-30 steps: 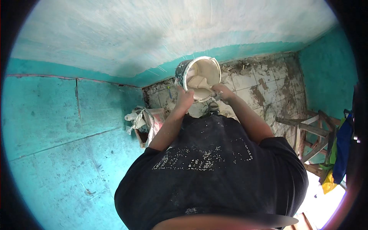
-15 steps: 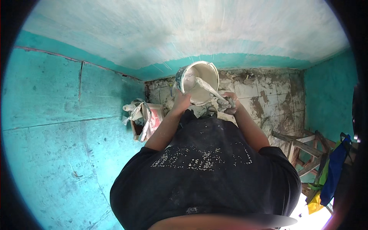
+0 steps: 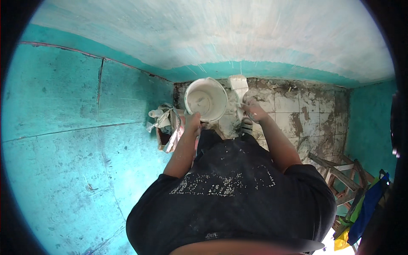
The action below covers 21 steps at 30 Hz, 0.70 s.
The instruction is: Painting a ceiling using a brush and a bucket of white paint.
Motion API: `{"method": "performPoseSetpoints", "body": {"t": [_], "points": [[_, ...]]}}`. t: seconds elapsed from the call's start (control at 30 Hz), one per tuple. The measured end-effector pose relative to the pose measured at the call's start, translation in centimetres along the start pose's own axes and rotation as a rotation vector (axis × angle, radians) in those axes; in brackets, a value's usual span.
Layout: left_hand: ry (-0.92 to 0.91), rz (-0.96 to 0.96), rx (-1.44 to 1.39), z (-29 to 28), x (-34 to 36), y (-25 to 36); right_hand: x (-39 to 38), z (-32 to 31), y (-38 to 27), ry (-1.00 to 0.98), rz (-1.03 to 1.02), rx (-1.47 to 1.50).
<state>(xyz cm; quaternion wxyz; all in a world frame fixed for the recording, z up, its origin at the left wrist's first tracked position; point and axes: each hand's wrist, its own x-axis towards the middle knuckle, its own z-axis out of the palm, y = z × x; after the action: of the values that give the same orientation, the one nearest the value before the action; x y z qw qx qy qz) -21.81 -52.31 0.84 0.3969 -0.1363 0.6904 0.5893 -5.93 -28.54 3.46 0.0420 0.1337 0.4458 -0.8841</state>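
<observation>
**A:** What kind of room is this?

**B:** A small, rough room seen from above the person's head. A turquoise wall [image 3: 72, 140] fills the left side, with thin cracks or seams running across it. A paler, whitish band of wall [image 3: 221, 34] curves across the far side, streaked over the turquoise. Another turquoise wall [image 3: 369, 123] stands at the right.

**A:** And underfoot?

**B:** A tiled floor [image 3: 297, 110], pale squares heavily stained with dark patches and splashes. No table shows; everything rests on the floor.

**A:** What are the hands doing?

**B:** The left hand [image 3: 193, 123] is closed on the near rim of a white bucket [image 3: 206, 100], holding it up in front of the chest, tilted so its pale, smeared inside faces the camera. The right hand [image 3: 253, 111] is closed around the handle of a wide brush [image 3: 238, 87], whose white-coated bristles point to the far wall, just right of the bucket.

**A:** Anything else around?

**B:** By the left wall, near the left elbow, sits a box [image 3: 168, 134] with crumpled pale wrapping spilling over it. At the right, wooden frames [image 3: 340, 174] stand against the wall, with blue and yellow cloth [image 3: 365, 208] hanging nearer. The person's dark shirt [image 3: 229, 199], speckled white, fills the near centre.
</observation>
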Motion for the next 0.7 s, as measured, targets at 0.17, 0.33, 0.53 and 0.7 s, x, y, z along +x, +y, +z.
{"method": "performPoseSetpoints", "body": {"t": [0.17,0.33,0.53,0.7], "points": [[0.129,-0.085,-0.126,-3.2,1.6,4.5,15.0,-0.7,0.1,0.294,-0.114,-0.319],[0.101,-0.11,-0.108,-8.0,6.6,7.1,34.7,-8.1,7.1,0.55,-0.267,-0.322],[0.161,-0.168,0.023,-15.1,17.1,9.0,46.8,-8.4,10.0,0.91,-0.055,-0.893],[-0.073,-0.203,-0.005,-18.8,19.5,12.8,47.8,-6.9,10.9,0.998,0.021,-0.534]]}}
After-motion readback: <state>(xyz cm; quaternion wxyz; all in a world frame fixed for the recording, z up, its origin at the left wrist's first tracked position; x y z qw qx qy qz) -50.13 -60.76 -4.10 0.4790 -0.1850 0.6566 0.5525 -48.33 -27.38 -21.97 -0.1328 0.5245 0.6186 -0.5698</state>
